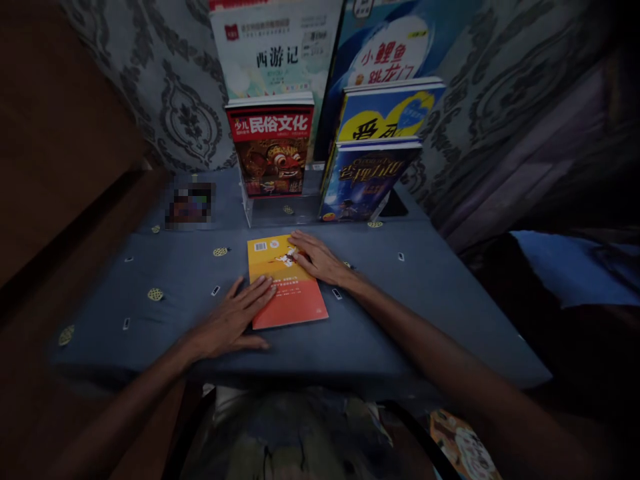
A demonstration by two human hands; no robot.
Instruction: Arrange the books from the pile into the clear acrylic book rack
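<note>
A thin book [293, 303], yellow at the top and orange-red below, lies flat on the blue cloth-covered table [190, 293] with its barcode side up. My left hand [233, 317] rests over the book's left edge, fingers stretched out across the cover and thumb on the cloth. On the upper right edge lies my right hand [320, 257], its fingers extended over the cover. Neither hand grips the book; both lie on it.
Behind the book, a clear acrylic stand [270, 213] bears a red folk-culture book [273, 150], a dark blue book [367, 177] and a yellow-and-blue book [390, 110]. Taller books [275, 50] rise behind. A dark flat object [395, 203] lies beside the stand. Patterned curtain backs the table.
</note>
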